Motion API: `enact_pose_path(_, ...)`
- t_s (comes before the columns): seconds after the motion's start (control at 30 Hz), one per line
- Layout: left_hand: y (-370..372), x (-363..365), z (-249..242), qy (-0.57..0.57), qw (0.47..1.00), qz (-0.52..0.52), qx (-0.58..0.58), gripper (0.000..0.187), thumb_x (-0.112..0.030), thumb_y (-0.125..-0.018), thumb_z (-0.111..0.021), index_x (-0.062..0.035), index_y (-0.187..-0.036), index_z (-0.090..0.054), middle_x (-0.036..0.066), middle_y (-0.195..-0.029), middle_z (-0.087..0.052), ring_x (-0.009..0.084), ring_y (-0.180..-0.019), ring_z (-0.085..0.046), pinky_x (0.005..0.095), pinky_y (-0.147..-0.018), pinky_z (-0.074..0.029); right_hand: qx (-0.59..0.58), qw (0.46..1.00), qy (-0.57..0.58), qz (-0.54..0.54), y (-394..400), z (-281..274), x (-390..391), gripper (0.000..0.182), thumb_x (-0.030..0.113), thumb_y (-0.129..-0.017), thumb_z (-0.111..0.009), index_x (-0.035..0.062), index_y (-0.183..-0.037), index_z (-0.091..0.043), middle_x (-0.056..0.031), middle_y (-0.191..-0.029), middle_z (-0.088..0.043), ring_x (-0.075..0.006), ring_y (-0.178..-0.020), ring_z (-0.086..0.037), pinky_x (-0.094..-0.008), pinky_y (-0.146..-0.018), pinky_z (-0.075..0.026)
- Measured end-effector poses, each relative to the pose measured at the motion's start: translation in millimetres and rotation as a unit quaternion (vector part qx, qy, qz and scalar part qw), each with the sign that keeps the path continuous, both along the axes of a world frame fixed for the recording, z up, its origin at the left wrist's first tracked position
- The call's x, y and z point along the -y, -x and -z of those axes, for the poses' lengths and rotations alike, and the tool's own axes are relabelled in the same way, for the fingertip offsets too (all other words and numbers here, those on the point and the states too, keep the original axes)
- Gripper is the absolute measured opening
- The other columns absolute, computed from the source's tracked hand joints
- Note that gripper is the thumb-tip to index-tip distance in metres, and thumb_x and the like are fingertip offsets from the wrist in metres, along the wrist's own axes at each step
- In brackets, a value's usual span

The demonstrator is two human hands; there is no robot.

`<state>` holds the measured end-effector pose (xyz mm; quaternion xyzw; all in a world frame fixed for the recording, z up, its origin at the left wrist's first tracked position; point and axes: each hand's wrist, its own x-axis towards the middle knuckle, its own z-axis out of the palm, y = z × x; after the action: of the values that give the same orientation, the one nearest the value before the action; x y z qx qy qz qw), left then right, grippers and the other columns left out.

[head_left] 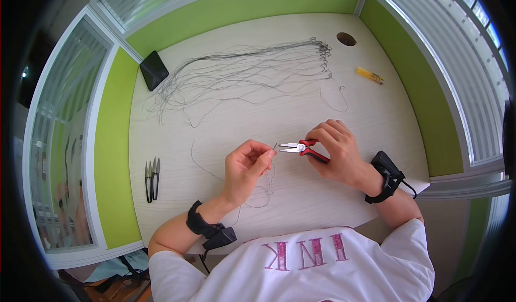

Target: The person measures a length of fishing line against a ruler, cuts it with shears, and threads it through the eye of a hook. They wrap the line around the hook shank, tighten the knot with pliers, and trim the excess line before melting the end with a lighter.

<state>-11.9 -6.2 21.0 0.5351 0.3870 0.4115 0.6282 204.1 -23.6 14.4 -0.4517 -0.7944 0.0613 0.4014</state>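
The left hand (248, 165) pinches a thin grey wire (215, 175) between thumb and forefinger, the fingers (264, 152) pressed together on its upper end near the middle of the pale surface (376, 119). From the pinch the wire drops below the hand, curls into a small loop near the person's body, and sweeps out left in a long shallow arc across the surface. A tiny metal piece sticks out just right of the fingertips; whether it is a hook cannot be told.

The right hand (338, 151) is wrapped around the red handles of small pliers (301, 148), its fingers closed on them. The pliers' silver tips point left and sit just beside the left fingertips, nearly touching the wire's end.

Farther back lies a bundle of similar wires (242, 73), fanned out leftward and gathered at the right. A single hooked wire (336, 100) lies apart, to its near right.
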Motion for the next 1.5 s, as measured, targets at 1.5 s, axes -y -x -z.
enact_pose_path(1.5, 17, -24, -53, -0.612, 0.718, -0.020, -0.332, 0.028, -0.020, -0.098, -0.038, -0.0007, -0.091, -0.057, 0.014, -0.092, -0.061, 0.0256, -0.087, -0.060, 0.0327, -0.068, -0.049, -0.004, 1.000, 0.013, -0.021, 2, 2, 5, 0.025, 0.007, -0.061, -0.074, 0.0060, -0.078, -0.057, -0.0051, -0.069, -0.055, -0.0216, -0.062, -0.053, -0.0319, -0.057, -0.044)
